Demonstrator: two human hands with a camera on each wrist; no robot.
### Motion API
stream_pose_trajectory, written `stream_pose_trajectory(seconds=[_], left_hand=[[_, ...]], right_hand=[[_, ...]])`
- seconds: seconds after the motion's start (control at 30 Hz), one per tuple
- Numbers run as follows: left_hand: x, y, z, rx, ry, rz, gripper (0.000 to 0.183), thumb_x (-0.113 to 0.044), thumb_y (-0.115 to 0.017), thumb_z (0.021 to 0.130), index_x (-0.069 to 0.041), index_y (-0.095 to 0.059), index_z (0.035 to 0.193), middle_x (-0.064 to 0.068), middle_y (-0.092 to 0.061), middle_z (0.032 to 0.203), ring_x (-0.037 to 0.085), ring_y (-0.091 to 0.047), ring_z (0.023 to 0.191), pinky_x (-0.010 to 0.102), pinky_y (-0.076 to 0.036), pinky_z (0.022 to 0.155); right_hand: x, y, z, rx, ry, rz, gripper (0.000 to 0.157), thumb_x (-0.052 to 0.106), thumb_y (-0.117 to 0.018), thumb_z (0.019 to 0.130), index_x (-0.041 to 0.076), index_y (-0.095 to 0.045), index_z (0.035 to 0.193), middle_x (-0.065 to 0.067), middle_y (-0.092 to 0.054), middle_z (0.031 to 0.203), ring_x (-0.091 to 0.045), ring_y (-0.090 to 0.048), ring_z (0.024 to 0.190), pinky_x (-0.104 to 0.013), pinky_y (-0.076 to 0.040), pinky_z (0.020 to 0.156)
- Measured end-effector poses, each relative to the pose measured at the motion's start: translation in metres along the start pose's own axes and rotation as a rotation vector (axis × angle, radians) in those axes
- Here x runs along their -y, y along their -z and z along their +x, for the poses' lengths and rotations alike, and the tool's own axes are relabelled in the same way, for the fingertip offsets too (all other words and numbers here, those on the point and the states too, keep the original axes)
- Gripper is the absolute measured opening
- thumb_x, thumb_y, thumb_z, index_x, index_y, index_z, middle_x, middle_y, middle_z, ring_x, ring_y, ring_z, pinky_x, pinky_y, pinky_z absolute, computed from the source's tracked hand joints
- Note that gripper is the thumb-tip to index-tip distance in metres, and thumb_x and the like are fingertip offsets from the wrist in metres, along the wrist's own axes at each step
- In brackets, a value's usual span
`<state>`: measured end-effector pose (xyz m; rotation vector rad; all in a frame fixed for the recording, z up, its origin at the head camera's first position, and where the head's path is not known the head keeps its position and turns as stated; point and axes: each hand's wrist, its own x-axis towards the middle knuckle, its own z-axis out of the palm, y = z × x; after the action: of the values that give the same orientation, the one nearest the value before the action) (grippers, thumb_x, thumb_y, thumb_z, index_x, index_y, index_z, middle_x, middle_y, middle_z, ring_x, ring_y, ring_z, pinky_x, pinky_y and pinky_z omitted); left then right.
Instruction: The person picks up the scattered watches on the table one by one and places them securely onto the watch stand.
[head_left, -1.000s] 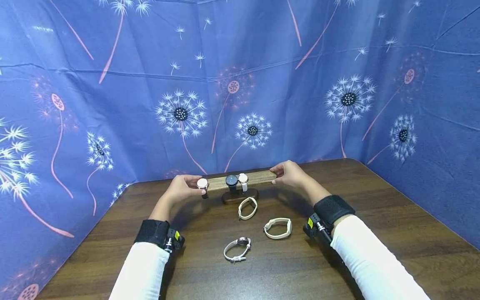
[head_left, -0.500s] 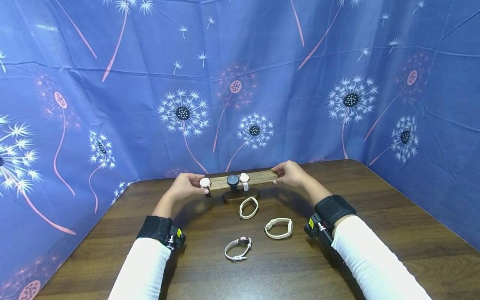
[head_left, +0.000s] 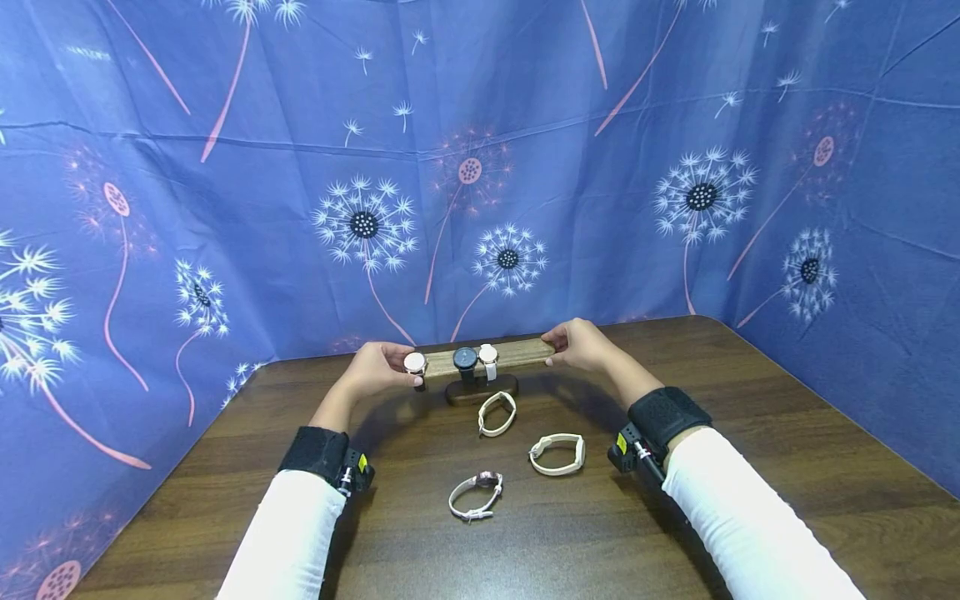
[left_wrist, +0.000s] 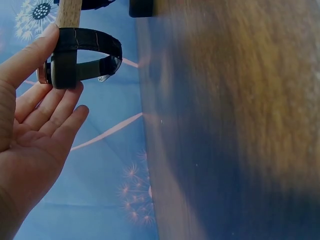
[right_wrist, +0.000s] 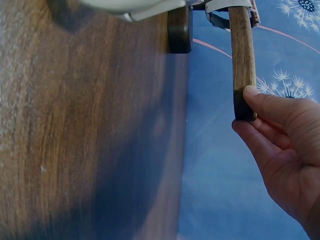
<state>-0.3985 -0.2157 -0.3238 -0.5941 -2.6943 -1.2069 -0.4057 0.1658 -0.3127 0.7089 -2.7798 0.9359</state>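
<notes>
A wooden watch bar stands raised on a dark oval base. At its left end my left hand holds a watch with a pale dial. In the left wrist view, thumb and fingers are on the case, and the black strap loops round the bar's end. My right hand pinches the bar's dark right tip between thumb and fingers. Between the hands, a black watch and a white-strapped watch sit side by side on the bar.
On the brown table in front lie a cream watch near the base, a second cream watch to its right, and a thin white-strapped watch nearest me. A blue dandelion-print cloth hangs right behind the bar.
My left hand has moved slightly right, carrying the pale-dial watch along the bar toward the black one. The right hand stays at the bar's end.
</notes>
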Motion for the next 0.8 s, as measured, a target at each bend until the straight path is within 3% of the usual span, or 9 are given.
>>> stream_pose_trajectory(seconds=[0.17, 0.8], left_hand=[[-0.003, -0.004, 0.001, -0.016, -0.025, 0.021, 0.059, -0.012, -0.088, 0.069, 0.009, -0.064, 0.118, 0.016, -0.072, 0.099, 0.023, -0.069, 0.091, 0.036, -0.056, 0.080], [-0.015, -0.014, 0.007, -0.009, -0.026, 0.141, 0.061, -0.019, -0.091, 0.067, 0.000, -0.067, 0.121, 0.014, -0.071, 0.108, 0.027, -0.066, 0.101, 0.044, -0.050, 0.091]], right_hand=[[-0.002, -0.001, 0.001, -0.010, 0.006, -0.006, 0.042, 0.004, -0.079, 0.080, -0.007, -0.066, 0.118, -0.020, -0.069, 0.111, -0.032, -0.067, 0.099, -0.039, -0.054, 0.086], [-0.004, -0.003, 0.002, -0.033, 0.033, -0.038, 0.042, 0.005, -0.080, 0.078, -0.008, -0.066, 0.116, -0.019, -0.071, 0.105, -0.030, -0.068, 0.095, -0.039, -0.055, 0.084]])
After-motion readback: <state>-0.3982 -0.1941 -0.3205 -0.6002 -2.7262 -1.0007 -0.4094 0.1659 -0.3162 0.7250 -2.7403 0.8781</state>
